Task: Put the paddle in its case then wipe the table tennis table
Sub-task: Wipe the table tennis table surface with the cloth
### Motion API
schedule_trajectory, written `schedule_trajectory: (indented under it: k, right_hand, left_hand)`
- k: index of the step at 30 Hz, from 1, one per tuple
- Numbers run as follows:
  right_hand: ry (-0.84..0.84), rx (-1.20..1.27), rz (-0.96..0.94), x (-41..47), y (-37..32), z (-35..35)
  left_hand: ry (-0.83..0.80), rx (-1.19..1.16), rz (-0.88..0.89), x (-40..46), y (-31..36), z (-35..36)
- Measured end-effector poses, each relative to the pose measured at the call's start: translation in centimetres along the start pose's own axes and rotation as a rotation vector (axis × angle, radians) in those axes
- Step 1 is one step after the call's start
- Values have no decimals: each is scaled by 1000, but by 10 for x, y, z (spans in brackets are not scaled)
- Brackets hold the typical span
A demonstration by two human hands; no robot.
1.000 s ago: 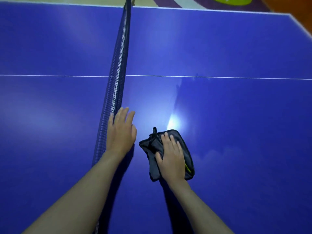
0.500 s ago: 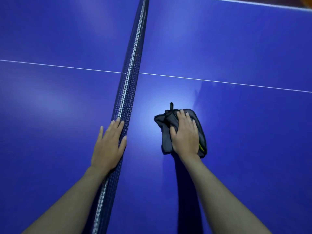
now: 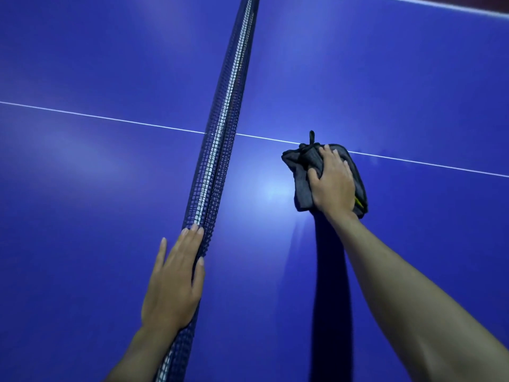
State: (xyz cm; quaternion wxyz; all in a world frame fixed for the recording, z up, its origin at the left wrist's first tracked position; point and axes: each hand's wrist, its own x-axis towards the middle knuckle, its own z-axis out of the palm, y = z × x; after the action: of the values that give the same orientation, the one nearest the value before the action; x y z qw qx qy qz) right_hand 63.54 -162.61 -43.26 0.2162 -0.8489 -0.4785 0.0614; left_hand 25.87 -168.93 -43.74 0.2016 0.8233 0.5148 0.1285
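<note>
The blue table tennis table (image 3: 385, 78) fills the head view. My right hand (image 3: 333, 183) presses flat on a dark grey folded cloth (image 3: 301, 175) to the right of the net, right at the white centre line (image 3: 427, 162). The cloth bunches beside my thumb, and a small loop sticks out at its far edge. My left hand (image 3: 173, 282) lies flat on the table on the left side of the net (image 3: 220, 139), its thumb side touching the mesh.
The dark net runs from the bottom centre up to the top edge and splits the table into two halves. The table's white far edge (image 3: 468, 6) shows at the top right. A bright light reflection (image 3: 271, 193) sits between the net and the cloth.
My right hand has pushed the cloth away from me, up to the white centre line. My left hand has crossed from the right side of the net to its left side.
</note>
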Motion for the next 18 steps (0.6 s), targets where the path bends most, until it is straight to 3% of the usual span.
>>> schedule_trajectory:
  k: [6,18]
  right_hand:
    - [3,29,11,-34,-18,0]
    - [-81,-19,-87,-283,-87,10]
  left_hand:
    - [28,34,21,-1,-6,3]
    - [31,202,72,-7,-13,8]
